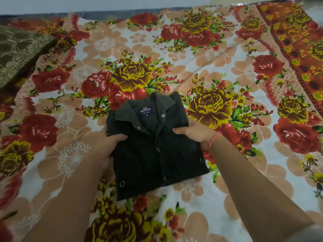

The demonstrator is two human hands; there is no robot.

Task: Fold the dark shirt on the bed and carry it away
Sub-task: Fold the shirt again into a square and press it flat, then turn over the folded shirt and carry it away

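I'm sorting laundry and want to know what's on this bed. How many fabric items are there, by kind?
dark shirt, folded: 1
floral bedsheet: 1
olive patterned blanket: 1
Total: 3

Left hand [110, 138], right hand [194, 131]: thumb-over grips on dark shirt [157, 163].

The folded dark snap-button shirt [157, 154] is sitting over the near centre of the floral printed bed sheet [227, 172], collar facing away. The left hand [108, 142] is gripping its left edge and the right hand [194, 131] its right edge. The brown patterned blanket [17, 53] is lying at the far left.
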